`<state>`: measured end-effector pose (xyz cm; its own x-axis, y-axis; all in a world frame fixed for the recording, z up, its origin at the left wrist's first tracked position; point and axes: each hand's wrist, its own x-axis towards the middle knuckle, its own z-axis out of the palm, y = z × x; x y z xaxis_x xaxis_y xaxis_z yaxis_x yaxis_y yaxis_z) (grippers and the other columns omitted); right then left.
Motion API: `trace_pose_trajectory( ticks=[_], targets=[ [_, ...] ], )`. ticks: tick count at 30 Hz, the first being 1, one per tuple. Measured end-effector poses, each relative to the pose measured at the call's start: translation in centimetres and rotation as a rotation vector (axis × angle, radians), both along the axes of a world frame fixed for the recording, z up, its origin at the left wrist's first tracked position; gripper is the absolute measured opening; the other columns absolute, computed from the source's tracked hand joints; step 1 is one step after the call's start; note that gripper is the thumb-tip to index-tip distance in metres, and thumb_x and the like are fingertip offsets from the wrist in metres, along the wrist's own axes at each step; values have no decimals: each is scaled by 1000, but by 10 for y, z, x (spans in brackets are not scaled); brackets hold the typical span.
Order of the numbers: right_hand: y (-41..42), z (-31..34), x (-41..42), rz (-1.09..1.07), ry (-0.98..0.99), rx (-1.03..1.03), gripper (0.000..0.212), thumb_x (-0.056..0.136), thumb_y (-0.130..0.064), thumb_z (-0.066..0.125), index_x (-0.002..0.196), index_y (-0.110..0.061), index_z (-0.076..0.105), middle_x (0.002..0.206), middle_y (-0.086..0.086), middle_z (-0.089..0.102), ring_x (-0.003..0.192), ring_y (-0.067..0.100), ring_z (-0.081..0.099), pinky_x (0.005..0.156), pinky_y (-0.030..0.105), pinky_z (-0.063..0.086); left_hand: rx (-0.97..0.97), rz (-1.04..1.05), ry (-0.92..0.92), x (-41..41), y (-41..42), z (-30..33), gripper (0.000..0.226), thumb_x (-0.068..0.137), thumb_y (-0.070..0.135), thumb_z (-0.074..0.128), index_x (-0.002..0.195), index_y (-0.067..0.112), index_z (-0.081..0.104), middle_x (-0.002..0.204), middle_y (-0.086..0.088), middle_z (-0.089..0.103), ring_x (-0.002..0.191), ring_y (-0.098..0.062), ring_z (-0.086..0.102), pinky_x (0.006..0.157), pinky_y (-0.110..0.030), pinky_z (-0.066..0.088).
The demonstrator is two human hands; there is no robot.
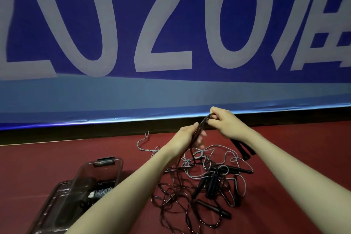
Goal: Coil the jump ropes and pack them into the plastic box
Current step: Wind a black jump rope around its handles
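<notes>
Both hands centre frame, raised above pile. Right hand (224,122) pinches top of dark rope (197,135) bundle; left hand (187,137) grips strands lower, keeping loops taut for coiling. Tangled ropes (199,182) below centre on red floor (38,157). Plastic box (98,175) lower left, open, some rope already inside.

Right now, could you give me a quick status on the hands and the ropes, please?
Left hand and right hand both gripping dark rope, raised. Plastic box open, partly filled. Grey rope tangled with it on floor.
</notes>
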<state>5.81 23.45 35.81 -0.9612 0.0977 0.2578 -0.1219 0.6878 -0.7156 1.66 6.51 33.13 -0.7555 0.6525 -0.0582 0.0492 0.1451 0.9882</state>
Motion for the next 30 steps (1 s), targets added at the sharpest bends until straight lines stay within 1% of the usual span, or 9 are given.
trace_pose_trajectory(
  ticks=[2,6,9,11,15,19,22,24,30],
  targets=[
    [7,-3,2,-20,9,-12,28,90,-12,60,75,-16,37,61,-6,39,42,4,30,48,24,27,39,28,-2,1,2,10,40,104,32,34,71,15,50,49,10,36,42,-5,33,44,-17,30],
    [16,-14,4,22,-118,7,23,82,-11,67,91,-16,47,71,4,53,56,8,41,54,23,34,98,121,96,-5,-1,31,39,103,31,39,68,17,46,45,14,29,40,-3,22,39,-16,18],
    [22,-22,4,63,-254,-117,10,90,-11,60,85,-11,51,63,6,54,55,17,49,56,31,43,183,236,63,-17,-12,43,38,103,31,38,69,17,49,46,13,27,38,-3,21,37,-15,17],
    [28,-26,5,81,-328,-260,17,95,-13,58,80,-9,50,58,5,51,52,18,50,57,31,46,183,272,105,-25,-25,45,39,103,32,39,70,17,54,49,12,27,40,-3,21,39,-16,18],
    [31,-25,8,129,-407,-391,24,93,-24,63,79,-12,47,59,1,46,49,13,42,45,23,38,55,214,216,-28,-39,37,40,104,31,38,75,13,60,48,13,31,44,-5,22,45,-19,19],
    [30,-15,9,178,-387,-646,14,94,-16,60,93,-5,52,61,-2,40,48,8,27,37,15,21,21,222,248,-29,-42,32,40,104,29,37,82,7,62,52,7,43,42,-4,30,44,-16,26],
    [26,-9,9,179,-334,-815,22,91,-26,57,91,-4,53,58,-2,38,42,5,25,34,15,17,17,191,229,-30,-42,28,38,104,27,38,82,6,61,54,5,47,43,-6,35,45,-17,30],
    [24,-5,8,154,-302,-933,25,91,-31,54,88,-6,52,57,-1,38,39,4,25,35,16,16,10,158,173,-29,-41,26,36,104,27,40,80,8,60,52,6,44,44,-7,35,45,-16,31],
    [20,-4,4,61,-216,-1003,27,99,-28,49,83,-7,50,56,-1,37,37,5,25,32,16,19,59,28,-42,-24,-34,27,32,103,29,40,78,15,52,51,9,28,45,-8,33,48,-18,31]
  ],
)
